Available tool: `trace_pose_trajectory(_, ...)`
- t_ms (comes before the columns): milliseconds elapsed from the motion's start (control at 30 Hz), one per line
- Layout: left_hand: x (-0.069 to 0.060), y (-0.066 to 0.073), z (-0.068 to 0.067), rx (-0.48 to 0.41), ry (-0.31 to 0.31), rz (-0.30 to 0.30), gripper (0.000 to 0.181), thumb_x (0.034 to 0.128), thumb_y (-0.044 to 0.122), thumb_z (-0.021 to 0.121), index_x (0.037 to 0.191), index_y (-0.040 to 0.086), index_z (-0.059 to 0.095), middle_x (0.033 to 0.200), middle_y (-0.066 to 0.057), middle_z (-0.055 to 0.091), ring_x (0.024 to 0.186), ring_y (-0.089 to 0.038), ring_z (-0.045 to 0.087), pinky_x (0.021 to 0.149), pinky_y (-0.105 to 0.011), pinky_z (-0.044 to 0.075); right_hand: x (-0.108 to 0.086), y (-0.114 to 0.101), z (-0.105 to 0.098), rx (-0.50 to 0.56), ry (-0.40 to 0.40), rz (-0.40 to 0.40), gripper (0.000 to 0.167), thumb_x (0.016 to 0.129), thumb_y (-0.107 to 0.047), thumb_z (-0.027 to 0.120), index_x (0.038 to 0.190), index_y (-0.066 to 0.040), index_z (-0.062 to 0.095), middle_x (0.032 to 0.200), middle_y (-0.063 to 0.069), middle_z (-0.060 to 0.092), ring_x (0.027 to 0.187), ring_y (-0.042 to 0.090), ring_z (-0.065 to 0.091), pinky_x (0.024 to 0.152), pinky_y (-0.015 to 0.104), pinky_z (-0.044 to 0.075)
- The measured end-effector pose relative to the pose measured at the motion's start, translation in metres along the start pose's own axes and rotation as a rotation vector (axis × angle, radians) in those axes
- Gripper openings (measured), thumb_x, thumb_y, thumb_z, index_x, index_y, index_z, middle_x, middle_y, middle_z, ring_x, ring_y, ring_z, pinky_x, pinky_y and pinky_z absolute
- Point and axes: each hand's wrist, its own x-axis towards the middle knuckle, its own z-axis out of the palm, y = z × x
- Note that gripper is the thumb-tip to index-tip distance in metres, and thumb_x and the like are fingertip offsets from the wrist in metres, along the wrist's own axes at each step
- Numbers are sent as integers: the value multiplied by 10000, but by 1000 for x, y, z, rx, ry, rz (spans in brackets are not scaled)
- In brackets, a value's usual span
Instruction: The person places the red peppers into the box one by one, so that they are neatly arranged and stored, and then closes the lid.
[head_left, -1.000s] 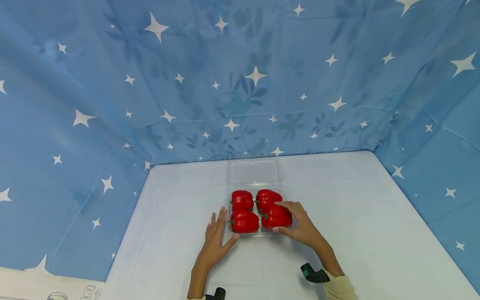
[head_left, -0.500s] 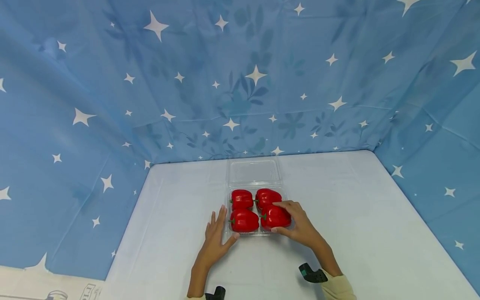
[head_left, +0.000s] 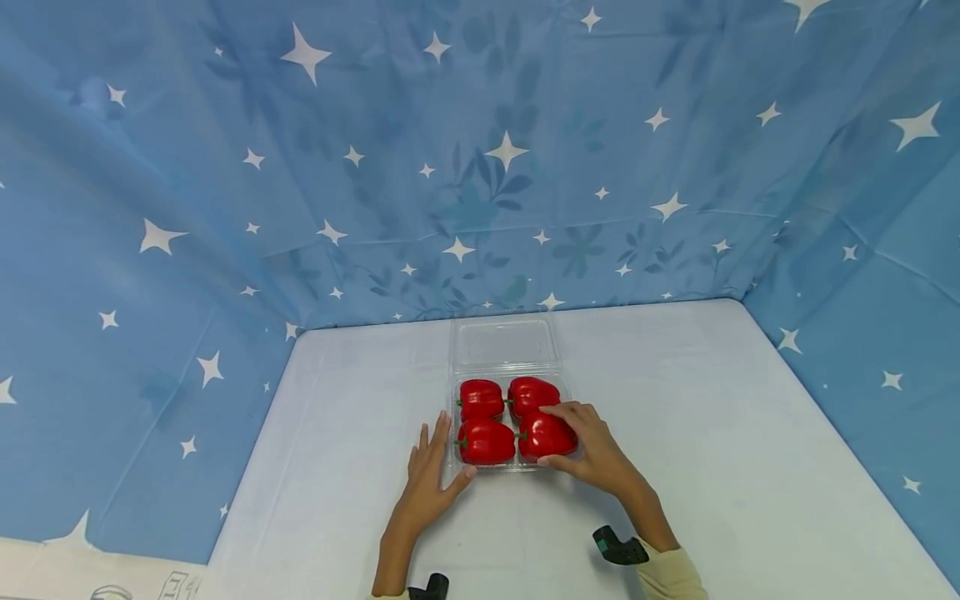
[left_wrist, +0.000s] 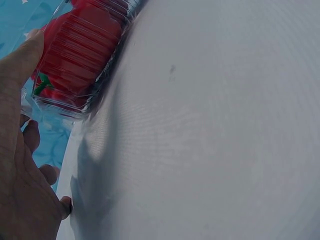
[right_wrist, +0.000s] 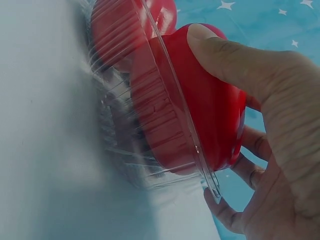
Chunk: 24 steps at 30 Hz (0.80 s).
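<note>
Several red bell peppers with green stems sit in a clear plastic clamshell box (head_left: 517,468) in the head view. My right hand (head_left: 597,450) grips the near-right bell pepper (head_left: 546,437), thumb at its near side and fingers over its far side. In the right wrist view, this bell pepper (right_wrist: 215,107) stands partly above the box rim. My left hand (head_left: 427,483) lies along the box's left side with fingers fairly straight, beside the near-left bell pepper (head_left: 486,442). The left wrist view shows its thumb (left_wrist: 27,55) at the box wall (left_wrist: 75,107).
The box's transparent lid (head_left: 504,343) lies folded back behind the peppers, towards the table's far edge. A white cloth covers the table (head_left: 720,417). Blue star-patterned curtains (head_left: 480,208) enclose the back and sides.
My right hand and the near-right bell pepper have shifted very slightly left, settling closer to the near-left one. The left hand stays at the box's side. The head view has shifted a little.
</note>
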Motion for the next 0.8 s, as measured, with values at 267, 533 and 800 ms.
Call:
trace_pose_trajectory(267, 1, -2, -2, 6, 4, 9, 890, 873, 562, 612, 1579, 264, 160, 1645, 45, 163, 1517, -386, 84, 1139, -715, 102, 2, -2, 6, -65, -18, 17, 771, 679, -398, 876, 1353, -211, 553, 1288, 76, 568, 1170, 242, 491, 874, 460, 498)
trace_pose_trajectory(533, 0, -2, -1, -1, -7, 5, 887, 874, 569, 608, 1578, 285, 148, 1643, 49, 164, 1520, -378, 72, 1146, -707, 97, -1, 1, 10, -113, -45, 72, 796, 699, -400, 863, 1396, -189, 540, 1291, 113, 556, 1189, 268, 494, 883, 477, 501)
trace_pose_trajectory(800, -1, -1, 0, -6, -3, 13, 880, 880, 557, 609, 1579, 275, 152, 1642, 25, 177, 1515, -393, 78, 1136, -718, 104, -7, 4, 17, -35, 60, 27, 669, 779, -332, 810, 1377, -172, 556, 1294, 139, 520, 1210, 312, 493, 901, 536, 530)
